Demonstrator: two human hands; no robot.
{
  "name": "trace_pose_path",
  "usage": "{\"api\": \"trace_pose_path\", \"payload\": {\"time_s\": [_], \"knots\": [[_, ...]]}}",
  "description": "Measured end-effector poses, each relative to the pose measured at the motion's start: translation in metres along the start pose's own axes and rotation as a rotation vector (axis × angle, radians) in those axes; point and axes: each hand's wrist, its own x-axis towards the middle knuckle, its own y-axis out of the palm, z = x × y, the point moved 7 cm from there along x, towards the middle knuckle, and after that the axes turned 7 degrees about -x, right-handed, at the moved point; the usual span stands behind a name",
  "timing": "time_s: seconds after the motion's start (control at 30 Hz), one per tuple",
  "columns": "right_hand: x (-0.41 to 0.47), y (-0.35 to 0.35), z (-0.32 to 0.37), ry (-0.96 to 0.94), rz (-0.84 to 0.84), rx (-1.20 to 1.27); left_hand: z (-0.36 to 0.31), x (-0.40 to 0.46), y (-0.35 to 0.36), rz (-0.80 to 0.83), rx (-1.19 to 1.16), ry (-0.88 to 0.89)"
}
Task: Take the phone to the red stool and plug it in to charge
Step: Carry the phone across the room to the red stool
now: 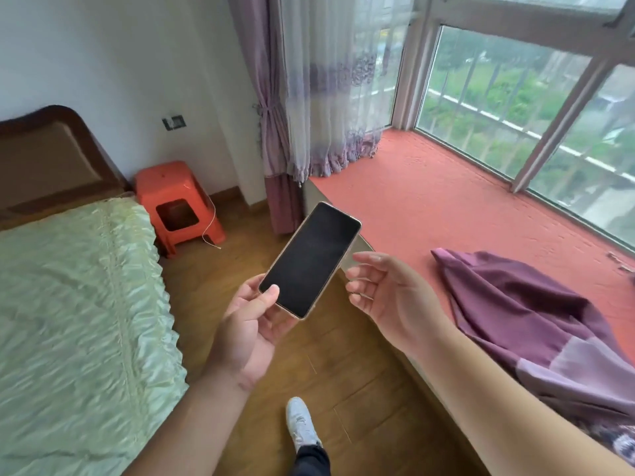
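Note:
A phone [311, 259] with a dark screen and a pale gold rim is held face up by its lower end in my left hand [251, 324], thumb on the screen's bottom corner. Just to the right of the phone, not touching it, my right hand [385, 290] hangs with its fingers curled apart and nothing in it. The red plastic stool [175, 201] stands in the far corner between the bed and the wall. A thin white charging cable [210, 225] trails down the stool's right side, its end lying on the floor. A wall socket [174, 122] sits above the stool.
A bed [75, 304] with a pale green quilt and a brown headboard fills the left. A red-covered window seat [446, 201] runs along the right with a purple cloth [536, 321] on it. Purple curtains [285, 132] hang beyond. A wooden floor strip [240, 269] leads to the stool. My shoe [301, 424] is below.

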Motion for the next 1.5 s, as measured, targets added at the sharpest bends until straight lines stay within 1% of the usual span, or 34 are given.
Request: {"api": "trace_pose_path", "payload": {"time_s": [0.13, 0.27, 0.43, 0.53, 0.67, 0.87, 1.03, 1.17, 1.27, 1.4, 1.5], "knots": [[0.087, 0.039, 0.01, 0.038, 0.008, -0.021, -0.042, 0.079, -0.018, -0.032, -0.057, 0.02], [0.168, 0.095, 0.027, 0.033, 0.098, -0.07, -0.095, 0.147, -0.033, -0.043, -0.118, 0.057], [0.25, 0.152, 0.036, 0.049, 0.202, -0.066, -0.156, 0.206, -0.046, -0.108, -0.128, 0.115], [0.298, 0.172, 0.036, 0.068, 0.227, -0.066, -0.184, 0.24, -0.055, -0.133, -0.131, 0.149], [0.365, 0.189, 0.028, 0.117, 0.26, -0.072, -0.207, 0.291, -0.071, -0.214, -0.161, 0.168], [0.491, 0.213, 0.026, 0.174, 0.328, -0.093, -0.233, 0.392, -0.076, -0.269, -0.165, 0.229], [0.604, 0.24, 0.047, 0.231, 0.379, -0.143, -0.26, 0.482, -0.068, -0.361, -0.176, 0.261], [0.683, 0.265, 0.067, 0.237, 0.458, -0.202, -0.287, 0.542, -0.063, -0.411, -0.219, 0.292], [0.722, 0.28, 0.071, 0.25, 0.48, -0.245, -0.303, 0.571, -0.059, -0.432, -0.248, 0.296], [0.759, 0.299, 0.062, 0.289, 0.528, -0.203, -0.328, 0.598, -0.065, -0.443, -0.258, 0.322], [0.784, 0.315, 0.052, 0.299, 0.518, -0.241, -0.344, 0.618, -0.076, -0.433, -0.248, 0.34]]}}
